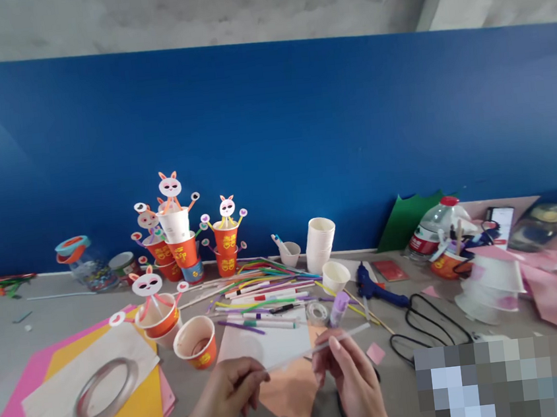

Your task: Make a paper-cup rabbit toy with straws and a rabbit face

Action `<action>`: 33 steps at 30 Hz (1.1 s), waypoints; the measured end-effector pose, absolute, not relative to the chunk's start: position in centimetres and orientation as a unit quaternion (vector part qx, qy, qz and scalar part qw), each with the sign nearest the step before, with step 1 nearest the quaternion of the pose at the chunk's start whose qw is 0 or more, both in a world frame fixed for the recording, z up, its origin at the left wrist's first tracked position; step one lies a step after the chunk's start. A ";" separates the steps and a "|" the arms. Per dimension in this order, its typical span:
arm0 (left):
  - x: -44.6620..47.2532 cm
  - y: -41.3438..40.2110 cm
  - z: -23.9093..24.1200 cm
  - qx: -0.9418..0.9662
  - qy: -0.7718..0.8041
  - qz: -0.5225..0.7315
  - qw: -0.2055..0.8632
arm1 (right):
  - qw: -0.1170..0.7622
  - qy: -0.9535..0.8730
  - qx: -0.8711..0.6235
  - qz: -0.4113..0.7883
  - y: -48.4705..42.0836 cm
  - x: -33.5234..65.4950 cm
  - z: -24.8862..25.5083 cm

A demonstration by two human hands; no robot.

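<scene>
My left hand and my right hand are low in the middle of the head view. Both pinch a thin clear straw that runs between them and slants up to the right. Just under the straw lie a white sheet and a peach paper piece. A red paper cup stands left of my left hand. A roll of clear tape and a purple glue stick lie just beyond my right hand.
Finished rabbit cups stand by the blue wall. Coloured straws and pens, a white cup stack, a blue glue gun with black cord, a tape ring on yellow and pink paper, and a bottle crowd the table.
</scene>
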State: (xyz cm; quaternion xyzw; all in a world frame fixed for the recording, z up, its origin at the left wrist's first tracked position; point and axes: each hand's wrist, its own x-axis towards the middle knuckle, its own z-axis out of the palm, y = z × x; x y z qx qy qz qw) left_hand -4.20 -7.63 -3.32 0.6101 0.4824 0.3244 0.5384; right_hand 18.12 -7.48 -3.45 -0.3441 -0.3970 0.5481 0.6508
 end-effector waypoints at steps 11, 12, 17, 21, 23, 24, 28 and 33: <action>-3.6 -8.7 -3.2 0.600 0.461 0.348 0.554 | 0.662 -0.359 -0.355 0.554 -6.9 19.9 -1.9; -3.6 -8.6 -3.4 0.591 0.461 0.350 0.562 | 0.660 -0.362 -0.357 0.553 -6.8 20.0 -1.9; -2.9 -8.6 -3.8 0.592 0.453 0.340 0.573 | 0.650 -0.395 -0.368 0.534 -6.5 20.0 -2.1; -2.6 -9.2 -3.1 0.628 0.461 0.311 0.544 | 0.634 -0.409 -0.379 0.536 -6.6 19.8 -2.2; -2.6 -9.5 -2.8 0.641 0.473 0.302 0.524 | 0.634 -0.404 -0.382 0.538 -6.6 19.7 -2.3; -2.6 -9.5 -2.8 0.645 0.479 0.300 0.515 | 0.635 -0.399 -0.384 0.539 -6.6 19.7 -2.3; -3.0 -9.7 -3.1 0.659 0.493 0.310 0.476 | 0.636 -0.387 -0.385 0.545 -6.6 19.7 -2.4; -3.1 -9.6 -3.1 0.662 0.492 0.314 0.470 | 0.635 -0.386 -0.393 0.541 -6.7 19.4 -2.4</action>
